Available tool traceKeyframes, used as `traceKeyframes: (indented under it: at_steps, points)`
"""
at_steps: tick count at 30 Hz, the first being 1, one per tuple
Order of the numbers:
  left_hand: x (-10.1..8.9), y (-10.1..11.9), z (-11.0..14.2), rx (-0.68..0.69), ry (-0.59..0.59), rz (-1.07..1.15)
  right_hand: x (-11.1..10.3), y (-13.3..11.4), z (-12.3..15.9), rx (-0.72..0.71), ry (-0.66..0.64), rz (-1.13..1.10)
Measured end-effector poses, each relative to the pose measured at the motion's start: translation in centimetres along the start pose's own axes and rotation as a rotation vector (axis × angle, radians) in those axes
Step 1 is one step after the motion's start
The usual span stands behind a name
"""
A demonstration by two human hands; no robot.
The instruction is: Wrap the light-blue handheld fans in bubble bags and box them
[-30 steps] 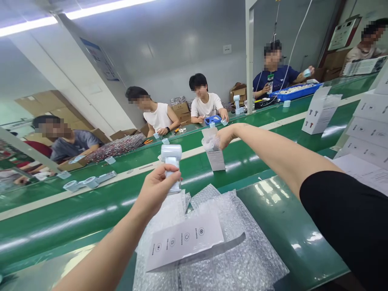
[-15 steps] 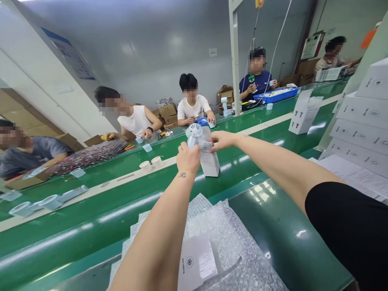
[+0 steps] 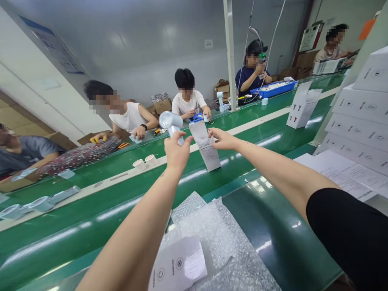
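My left hand [image 3: 176, 151] grips the handle of a pale blue handheld fan [image 3: 170, 120], its round head raised and tilted to the left. Just right of the fan, a tall white box [image 3: 209, 157] stands on the green belt with its top flap up. Clear plastic wrapping [image 3: 203, 141] shows in the box's opening. My right hand [image 3: 223, 139] holds the upper right edge of this box, fingers bent over the rim. Below my arms lie bubble wrap sheets [image 3: 224, 238] and a flat white printed carton [image 3: 178, 264].
Stacked white boxes [image 3: 357, 125] rise on the right. Another open white box [image 3: 303, 107] stands farther along the belt [image 3: 121, 194]. Fan parts [image 3: 42, 204] and two white rolls [image 3: 144, 162] sit on the pale strip. Several co-workers sit opposite, near a blue tray [image 3: 274, 89].
The fan in my left hand has moved left, away from the box top. My right hand stays at the box. A co-worker at the back has lifted a green-topped item toward their head.
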State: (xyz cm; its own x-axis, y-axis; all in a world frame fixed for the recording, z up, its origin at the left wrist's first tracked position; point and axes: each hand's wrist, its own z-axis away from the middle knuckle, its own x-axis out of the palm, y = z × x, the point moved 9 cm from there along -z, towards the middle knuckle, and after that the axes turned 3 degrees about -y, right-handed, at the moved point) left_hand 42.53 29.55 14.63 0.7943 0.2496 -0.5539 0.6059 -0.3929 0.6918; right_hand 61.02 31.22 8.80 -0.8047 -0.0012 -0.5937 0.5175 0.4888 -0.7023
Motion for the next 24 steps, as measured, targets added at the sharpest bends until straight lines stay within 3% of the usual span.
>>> traceKeyframes:
  at_steps: [3,7,8,9,12,14,16,18,20,22,24]
  points:
    - [-2.5,-1.2,2.2,-0.285,-0.021,0.521,-0.4,0.5,1.9,0.062,0.090,-0.081]
    - [-3.4,0.8,7.9,-0.504,-0.133,0.932,-2.2,-1.2,6.7,0.238,0.562,-0.355]
    - [-3.0,1.8,9.5,-0.520,-0.183,0.973,-1.1,-1.7,7.8,0.319,0.549,-0.527]
    - [-2.2,2.9,11.0,-0.532,-0.244,1.006,0.9,-2.6,8.6,0.393,0.444,-0.734]
    - [1.1,6.1,14.9,-0.539,-0.412,1.048,6.9,-8.0,11.2,0.486,-0.021,-1.266]
    - [2.5,7.4,17.1,-0.509,-0.451,0.967,7.3,-10.0,13.4,0.495,-0.043,-1.433]
    - [2.0,8.2,19.3,-0.382,-0.444,0.761,5.4,-10.2,15.7,0.480,0.109,-1.490]
    - [0.5,9.0,22.5,-0.137,-0.476,0.428,2.6,-9.8,18.4,0.436,0.259,-1.487]
    - [-0.2,9.2,27.0,0.130,-0.595,0.019,0.3,-9.5,21.7,0.403,0.305,-1.458]
    - [0.5,7.0,31.7,0.241,-0.802,-0.343,-0.5,-9.5,25.1,0.406,0.233,-1.426]
    - [1.2,4.4,34.0,0.252,-0.915,-0.556,0.1,-9.2,28.8,0.451,0.150,-1.390]
